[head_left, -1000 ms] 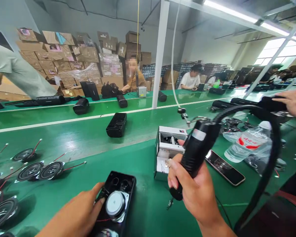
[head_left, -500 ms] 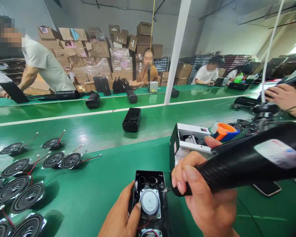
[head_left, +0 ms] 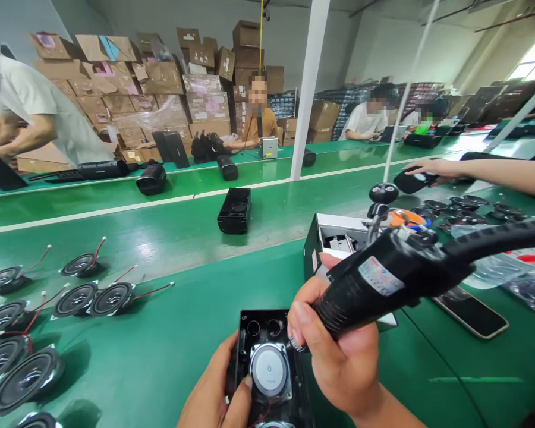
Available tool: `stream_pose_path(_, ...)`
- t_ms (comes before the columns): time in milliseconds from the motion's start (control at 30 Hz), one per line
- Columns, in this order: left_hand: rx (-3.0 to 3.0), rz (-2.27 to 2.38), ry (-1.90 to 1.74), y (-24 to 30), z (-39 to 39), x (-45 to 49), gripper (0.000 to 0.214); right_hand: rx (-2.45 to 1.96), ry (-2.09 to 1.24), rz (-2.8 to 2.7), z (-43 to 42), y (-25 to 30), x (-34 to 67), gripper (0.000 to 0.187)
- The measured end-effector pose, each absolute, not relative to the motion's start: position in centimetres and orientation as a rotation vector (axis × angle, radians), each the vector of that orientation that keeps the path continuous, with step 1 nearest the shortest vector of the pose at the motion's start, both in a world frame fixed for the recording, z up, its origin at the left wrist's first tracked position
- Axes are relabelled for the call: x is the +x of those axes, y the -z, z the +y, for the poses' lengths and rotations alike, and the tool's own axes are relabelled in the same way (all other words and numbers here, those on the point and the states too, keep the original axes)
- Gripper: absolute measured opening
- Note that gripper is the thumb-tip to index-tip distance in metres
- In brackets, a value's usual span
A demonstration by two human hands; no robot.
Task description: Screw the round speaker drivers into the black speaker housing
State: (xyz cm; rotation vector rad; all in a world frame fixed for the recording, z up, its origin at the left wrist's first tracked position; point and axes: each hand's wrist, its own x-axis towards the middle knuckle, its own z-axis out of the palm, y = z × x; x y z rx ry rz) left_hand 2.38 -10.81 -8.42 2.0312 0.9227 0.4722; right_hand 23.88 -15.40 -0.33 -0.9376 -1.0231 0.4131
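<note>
Gripping the open black plastic box (head_left: 264, 320), maybe so it won't slide, the left hand (head_left: 216, 387) has its fingers and thumb clamped on its left wall; the box lies on the shiny green table (head_left: 178, 327) with a round silver-backed speaker (head_left: 270, 370) inside; by the box's right edge, the right hand (head_left: 336, 359) wraps its fingers tight round a fat black power tool (head_left: 352, 297), perhaps tilted for good aim; the tool's white sticker (head_left: 380, 275) has print too small to read.

Phone (head_left: 470, 312) near clear bottle (head_left: 488, 273) (probably)
</note>
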Motion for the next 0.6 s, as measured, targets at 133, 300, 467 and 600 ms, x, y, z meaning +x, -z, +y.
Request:
stream_pose_path(133, 2.028, 0.913, -0.464, 8.3, -11.0, 2.4, 0.050, -0.924, -0.430, -1.024, -15.4, 0.3, 23.9, 0.005)
stream_pose_path(300, 2.389, 1.057, -0.551, 5.3, -10.6, 2.5, 0.059, -0.808, -0.435, -0.922, -16.5, -1.5, 24.3, 0.056)
stream_pose_path(467, 2.805, 0.694, -0.498, 1.8, -9.0, 5.1, 0.033, -0.762, -0.236, -0.818, -18.3, -5.0, 26.7, 0.054)
stream_pose_path(600, 2.767, 0.607, -0.243, 1.2, -7.9, 7.9, 0.013, -0.858, -0.014, -0.855, -18.9, -6.2, 29.2, 0.048)
